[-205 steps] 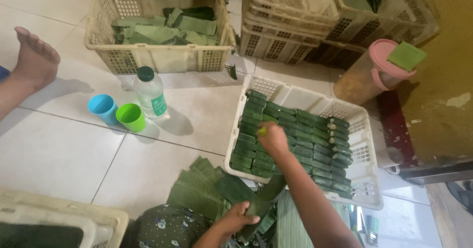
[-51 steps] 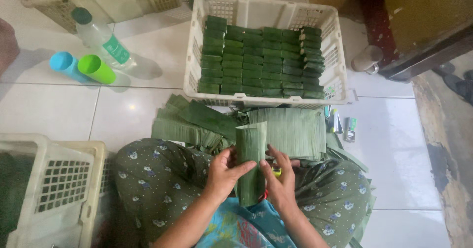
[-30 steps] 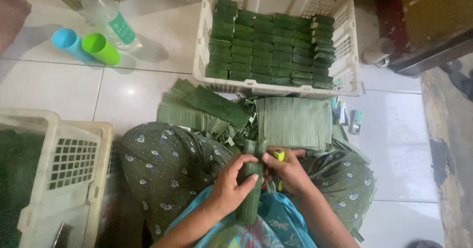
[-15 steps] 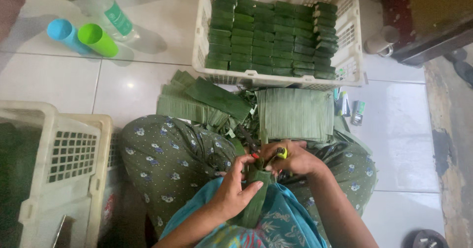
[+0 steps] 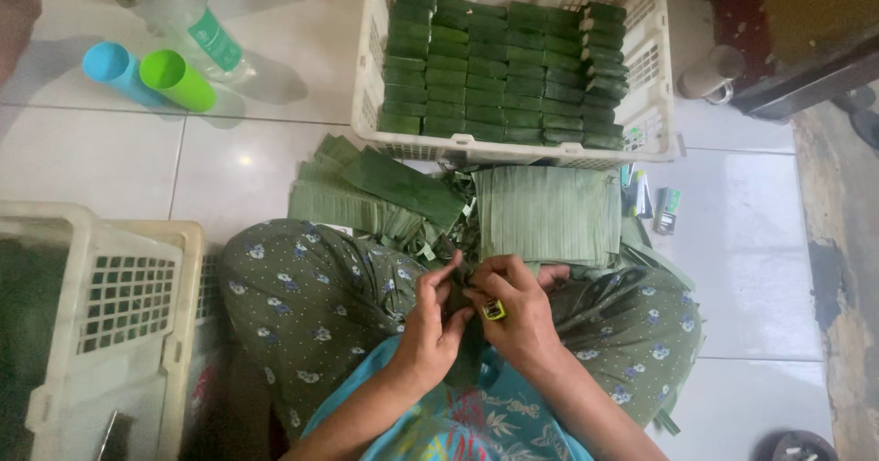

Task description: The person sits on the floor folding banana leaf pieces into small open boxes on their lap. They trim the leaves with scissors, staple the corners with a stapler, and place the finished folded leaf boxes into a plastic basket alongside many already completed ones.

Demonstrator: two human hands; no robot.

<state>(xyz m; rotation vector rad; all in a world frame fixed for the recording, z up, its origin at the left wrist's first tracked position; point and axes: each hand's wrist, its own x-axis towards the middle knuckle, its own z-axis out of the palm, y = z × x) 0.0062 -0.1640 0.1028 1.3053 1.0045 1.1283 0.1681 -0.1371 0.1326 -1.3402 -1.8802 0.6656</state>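
Observation:
Both hands meet over my lap around one green leaf-wrapped roll (image 5: pixel 469 356), which hangs down between them. My left hand (image 5: pixel 433 319) grips its left side. My right hand (image 5: pixel 513 310) closes on its upper end, and a small yellow object (image 5: pixel 494 310) sits against that hand's fingers. Flat cut banana leaves (image 5: pixel 549 212) lie stacked just beyond my knees, with a second fanned pile (image 5: pixel 371 195) to their left. A white plastic basket (image 5: pixel 661 104) on the floor ahead holds tight rows of finished green parcels (image 5: pixel 504 63).
A cream crate (image 5: pixel 128 314) stands at my left knee. A blue cup (image 5: pixel 114 67), a green cup (image 5: pixel 179 81) and a clear bottle (image 5: pixel 197 31) lie on the tiles at far left. Small packets (image 5: pixel 667 209) rest right of the leaves. Dark furniture (image 5: pixel 806 40) fills the far right.
Over the last seconds the tall leaf roll has been drawn down into my lap and folded tighter, both hands closing in on it. The view has tilted closer over my knees.

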